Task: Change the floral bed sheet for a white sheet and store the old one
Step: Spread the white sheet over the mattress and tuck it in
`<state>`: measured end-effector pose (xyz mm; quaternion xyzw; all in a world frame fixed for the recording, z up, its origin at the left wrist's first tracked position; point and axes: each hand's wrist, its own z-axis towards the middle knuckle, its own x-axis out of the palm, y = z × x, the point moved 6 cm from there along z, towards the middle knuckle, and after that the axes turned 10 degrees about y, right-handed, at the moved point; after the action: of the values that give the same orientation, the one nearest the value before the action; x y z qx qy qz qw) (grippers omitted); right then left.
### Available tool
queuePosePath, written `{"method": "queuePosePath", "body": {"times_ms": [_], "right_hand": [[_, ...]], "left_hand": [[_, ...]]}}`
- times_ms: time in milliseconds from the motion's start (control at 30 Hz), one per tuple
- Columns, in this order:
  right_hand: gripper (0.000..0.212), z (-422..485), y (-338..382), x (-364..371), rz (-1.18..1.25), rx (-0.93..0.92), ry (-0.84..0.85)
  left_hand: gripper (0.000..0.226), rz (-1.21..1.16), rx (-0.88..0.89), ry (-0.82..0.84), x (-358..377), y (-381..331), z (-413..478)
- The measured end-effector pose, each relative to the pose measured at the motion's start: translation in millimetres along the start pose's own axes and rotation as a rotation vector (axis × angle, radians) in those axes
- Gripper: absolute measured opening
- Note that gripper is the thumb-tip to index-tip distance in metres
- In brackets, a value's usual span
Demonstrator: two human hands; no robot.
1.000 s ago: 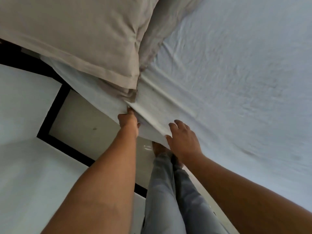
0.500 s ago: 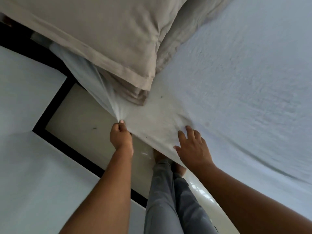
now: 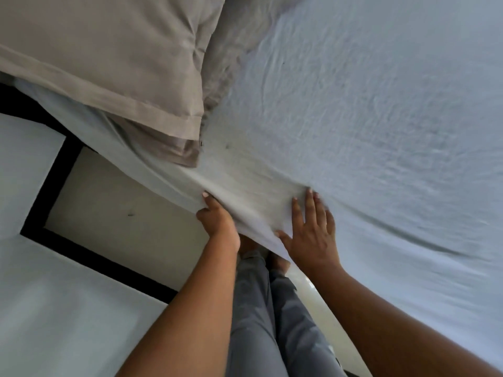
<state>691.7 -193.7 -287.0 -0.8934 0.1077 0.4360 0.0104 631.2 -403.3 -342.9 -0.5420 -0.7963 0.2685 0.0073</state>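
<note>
A person's legs in grey trousers [image 3: 258, 308] stand nearest, on a pale floor [image 3: 122, 202]. Just beyond them, the left hand [image 3: 217, 221] grips the hanging edge of the white sheet [image 3: 381, 131], thumb on top. Beside it, the right hand [image 3: 310, 235] lies flat on the sheet, fingers straight. The wrinkled sheet spreads beyond and right of both hands. Beyond the left hand, stacked beige pillows [image 3: 109, 63] rest on it.

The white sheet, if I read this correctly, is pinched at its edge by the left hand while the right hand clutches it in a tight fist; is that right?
Not quite. In the head view the right hand is not a fist: it lies flat on the white sheet with its fingers straight and spread. The left hand does pinch the sheet's edge, as you say.
</note>
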Motion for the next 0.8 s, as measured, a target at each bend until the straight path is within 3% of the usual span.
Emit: {"method": "queuePosePath", "body": {"times_ms": [67, 133, 233, 333, 400, 467, 533, 667, 800], "right_hand": [[0.079, -7.2, -8.5, 3.3, 0.035, 0.008, -0.017], [0.064, -21.7, -22.6, 2.8, 0.175, 0.136, -0.043], [0.047, -53.1, -65.6, 19.0, 0.603, 0.631, -0.044], [0.054, -96.0, -110.1, 53.1, 1.024, 1.236, -0.020], [0.057, -118.2, -123.0, 66.4, 1.324, 1.465, 0.018], [0.044, -124.5, -129.6, 73.5, 1.713, 1.562, -0.047], [0.038, -125.0, -138.6, 76.3, 1.920, 1.605, -0.139], [0.044, -122.2, -153.9, 92.0, 1.846, 1.417, -0.114], [0.047, -143.2, -141.8, 118.2, 1.829, 1.464, -0.044]], "left_hand": [[0.058, 0.076, 0.020, 0.008, 14.9, 27.1, -25.8], [0.054, 0.159, 0.059, 0.028, 25.4, 53.3, -50.1], [0.072, 0.301, 0.116, 0.058, 35.8, 85.1, -76.0], [0.062, 0.551, 0.049, 0.178, 51.4, 109.4, -97.2], [0.078, 0.642, 0.000, 0.250, 61.7, 123.9, -102.7], [0.081, 0.597, -0.066, 0.285, 68.1, 139.4, -98.5], [0.047, 0.564, -0.082, 0.304, 72.7, 142.4, -96.7], [0.029, 0.535, -0.068, 0.327, 60.7, 132.2, -108.8], [0.023, 0.636, -0.026, 0.372, 45.8, 129.9, -110.2]]}}
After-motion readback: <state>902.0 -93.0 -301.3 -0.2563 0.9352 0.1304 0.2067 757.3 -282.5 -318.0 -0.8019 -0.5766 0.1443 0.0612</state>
